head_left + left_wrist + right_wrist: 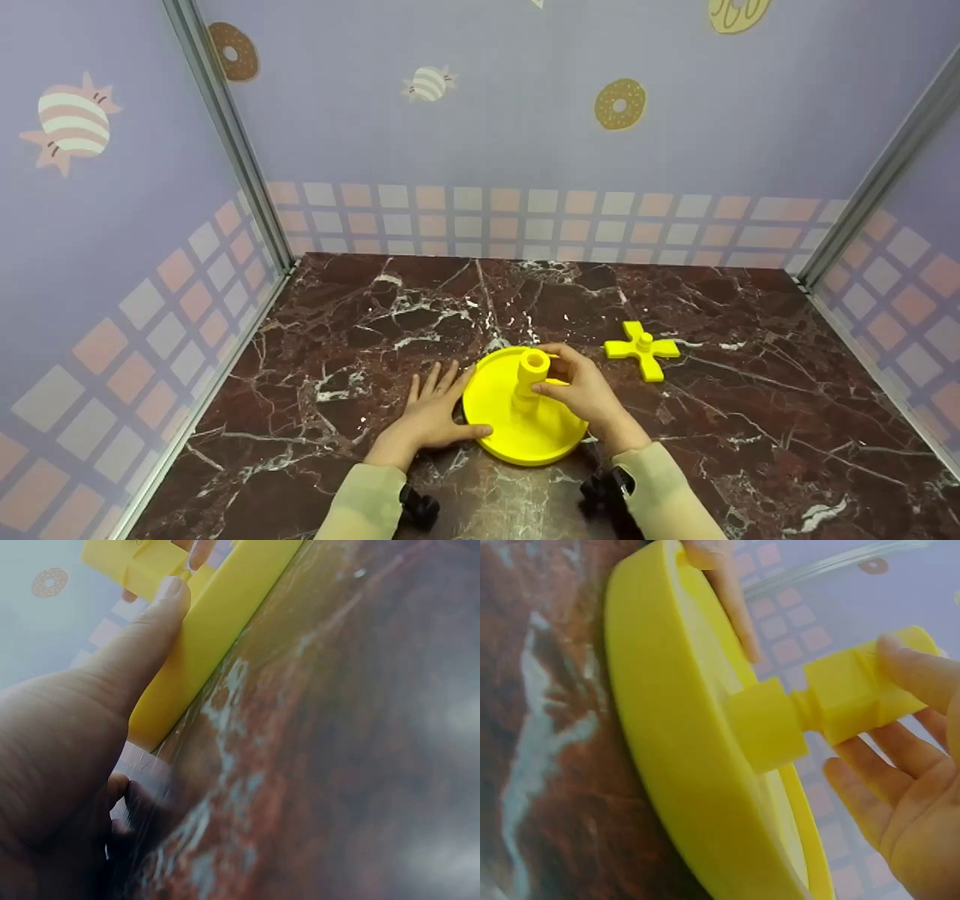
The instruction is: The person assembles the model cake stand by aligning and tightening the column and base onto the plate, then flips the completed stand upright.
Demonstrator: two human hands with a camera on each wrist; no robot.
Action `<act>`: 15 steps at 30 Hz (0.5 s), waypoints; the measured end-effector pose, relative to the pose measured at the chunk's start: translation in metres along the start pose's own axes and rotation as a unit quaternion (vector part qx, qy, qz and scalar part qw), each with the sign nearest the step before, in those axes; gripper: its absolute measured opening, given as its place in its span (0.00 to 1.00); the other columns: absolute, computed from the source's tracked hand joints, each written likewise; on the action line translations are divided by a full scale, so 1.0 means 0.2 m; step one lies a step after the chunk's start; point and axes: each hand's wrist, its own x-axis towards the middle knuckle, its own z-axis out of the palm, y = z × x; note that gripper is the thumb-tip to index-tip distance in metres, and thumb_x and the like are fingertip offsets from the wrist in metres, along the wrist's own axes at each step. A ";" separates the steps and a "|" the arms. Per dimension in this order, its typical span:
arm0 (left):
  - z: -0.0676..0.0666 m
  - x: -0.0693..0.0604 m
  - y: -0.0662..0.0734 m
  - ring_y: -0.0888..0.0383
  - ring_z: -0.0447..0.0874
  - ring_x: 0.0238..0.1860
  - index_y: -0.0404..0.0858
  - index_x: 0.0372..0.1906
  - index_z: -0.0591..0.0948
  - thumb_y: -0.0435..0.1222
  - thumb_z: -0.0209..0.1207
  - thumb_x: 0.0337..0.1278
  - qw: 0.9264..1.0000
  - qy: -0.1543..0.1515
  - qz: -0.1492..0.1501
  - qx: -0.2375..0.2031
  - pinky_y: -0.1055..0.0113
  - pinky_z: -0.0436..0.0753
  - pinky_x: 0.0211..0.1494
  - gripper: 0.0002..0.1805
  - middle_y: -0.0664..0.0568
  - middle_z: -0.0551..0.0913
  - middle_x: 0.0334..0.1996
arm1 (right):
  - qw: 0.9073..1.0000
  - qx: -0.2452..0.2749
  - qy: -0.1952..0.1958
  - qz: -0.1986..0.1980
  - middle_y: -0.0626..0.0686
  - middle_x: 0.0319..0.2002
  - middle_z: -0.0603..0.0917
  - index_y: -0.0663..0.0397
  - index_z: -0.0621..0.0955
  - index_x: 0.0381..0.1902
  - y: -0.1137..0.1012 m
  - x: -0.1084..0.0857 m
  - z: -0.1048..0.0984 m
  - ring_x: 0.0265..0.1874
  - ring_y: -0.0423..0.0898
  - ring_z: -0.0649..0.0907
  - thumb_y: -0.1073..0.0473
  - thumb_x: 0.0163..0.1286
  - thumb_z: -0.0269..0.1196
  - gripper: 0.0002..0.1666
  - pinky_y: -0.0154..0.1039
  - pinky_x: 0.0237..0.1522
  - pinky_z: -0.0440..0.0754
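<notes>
A round yellow dish with a raised rim lies on the marble-patterned table. From its middle rises a short yellow post. My right hand grips a hollow yellow tube between thumb and fingers. In the right wrist view, the tube stands over a narrower neck on top of the post, and part of that neck shows between them. My left hand steadies the dish at its left side, fingers spread and straight, with the thumb over the rim.
A yellow cross-shaped piece with a small central peg lies on the table to the right of the dish. Patterned panels enclose the table at the back and both sides.
</notes>
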 end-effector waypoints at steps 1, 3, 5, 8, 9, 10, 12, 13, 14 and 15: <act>0.00 0.00 0.00 0.39 0.32 0.85 0.53 0.85 0.49 0.73 0.61 0.52 1.000 0.000 0.000 0.000 0.34 0.31 0.83 0.61 0.44 0.43 0.85 | 1.000 0.002 -0.003 0.002 0.63 0.60 0.85 0.57 0.77 0.65 0.00 0.00 0.00 0.59 0.59 0.85 0.66 0.63 0.73 0.32 0.52 0.62 0.85; 0.00 0.00 0.00 0.39 0.32 0.85 0.53 0.85 0.49 0.73 0.61 0.52 1.000 -0.001 -0.001 0.000 0.34 0.31 0.83 0.61 0.44 0.43 0.85 | 1.000 -0.001 -0.004 0.001 0.62 0.60 0.85 0.57 0.77 0.64 0.00 0.00 0.00 0.59 0.59 0.85 0.67 0.63 0.73 0.32 0.53 0.63 0.84; 0.00 0.00 0.00 0.38 0.32 0.85 0.53 0.85 0.49 0.73 0.61 0.52 1.000 0.000 0.000 0.001 0.34 0.31 0.83 0.61 0.44 0.43 0.85 | 1.000 -0.013 0.002 -0.012 0.62 0.58 0.86 0.58 0.78 0.63 0.00 0.00 0.00 0.58 0.58 0.85 0.66 0.62 0.74 0.31 0.54 0.64 0.83; 0.00 0.00 0.00 0.38 0.32 0.85 0.52 0.85 0.49 0.73 0.61 0.52 1.000 0.002 0.001 0.002 0.34 0.31 0.83 0.61 0.44 0.43 0.85 | 0.999 -0.036 0.019 -0.036 0.61 0.55 0.86 0.58 0.79 0.59 0.01 0.00 0.02 0.55 0.58 0.85 0.65 0.60 0.76 0.30 0.55 0.63 0.83; 0.00 0.00 0.00 0.38 0.32 0.85 0.52 0.85 0.49 0.73 0.61 0.52 1.000 0.002 0.002 0.002 0.34 0.31 0.83 0.61 0.43 0.43 0.85 | 0.998 -0.044 0.026 -0.042 0.60 0.54 0.86 0.58 0.79 0.58 0.01 0.00 0.03 0.54 0.58 0.86 0.65 0.59 0.77 0.30 0.55 0.62 0.83; 0.00 0.00 0.00 0.38 0.32 0.85 0.52 0.85 0.49 0.73 0.61 0.52 1.000 0.003 0.003 0.001 0.33 0.31 0.83 0.61 0.43 0.43 0.85 | 0.997 -0.049 0.034 -0.047 0.59 0.53 0.86 0.58 0.79 0.57 0.01 0.00 0.03 0.53 0.57 0.86 0.64 0.58 0.77 0.29 0.55 0.61 0.84; 0.00 0.00 0.00 0.37 0.33 0.85 0.52 0.85 0.49 0.73 0.61 0.52 1.000 0.004 0.004 0.000 0.33 0.31 0.83 0.61 0.43 0.43 0.85 | 0.996 -0.059 0.049 -0.049 0.58 0.52 0.85 0.57 0.79 0.55 0.01 0.00 0.04 0.51 0.56 0.86 0.64 0.56 0.78 0.29 0.53 0.59 0.85; 0.00 0.00 0.00 0.37 0.33 0.85 0.52 0.85 0.49 0.73 0.61 0.52 1.000 0.005 0.005 0.000 0.33 0.31 0.83 0.61 0.43 0.43 0.85 | 0.995 -0.065 0.057 -0.047 0.57 0.51 0.85 0.56 0.80 0.55 0.01 0.00 0.05 0.50 0.55 0.86 0.63 0.56 0.79 0.30 0.52 0.57 0.85; 0.00 -0.01 0.00 0.37 0.33 0.85 0.52 0.85 0.49 0.73 0.61 0.52 1.000 0.005 0.005 -0.001 0.33 0.31 0.83 0.61 0.43 0.43 0.85 | 0.995 -0.070 0.063 -0.046 0.56 0.50 0.85 0.55 0.80 0.54 0.02 0.00 0.05 0.49 0.54 0.86 0.62 0.55 0.79 0.30 0.50 0.56 0.85; 0.00 -0.01 0.00 0.37 0.33 0.85 0.52 0.85 0.49 0.73 0.61 0.52 1.000 0.005 0.005 0.000 0.33 0.31 0.83 0.61 0.43 0.43 0.85 | 0.994 -0.074 0.068 -0.045 0.56 0.50 0.86 0.55 0.80 0.54 0.02 0.00 0.05 0.48 0.52 0.86 0.62 0.55 0.80 0.30 0.49 0.55 0.85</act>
